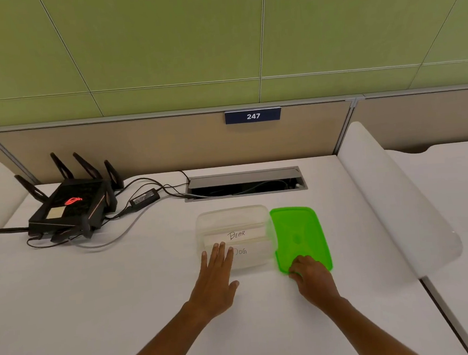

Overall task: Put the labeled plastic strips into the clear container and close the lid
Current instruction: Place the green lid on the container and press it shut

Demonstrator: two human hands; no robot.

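Note:
A clear rectangular container [231, 215] stands open on the white desk. Two plastic strips lie inside it, one labeled "BEAR" [236, 235] and one labeled "DOG" [247, 251]. My left hand [217, 275] lies flat with fingers spread against the container's near left wall, partly covering the DOG label. A bright green lid [299, 234] lies flat on the desk just right of the container. My right hand [309, 275] grips the lid's near edge, fingers curled over it.
A black router [70, 207] with antennas, a power brick [144, 198] and cables sit at the back left. A cable hatch [246, 182] is set into the desk behind the container. A white side divider [391, 193] rises on the right.

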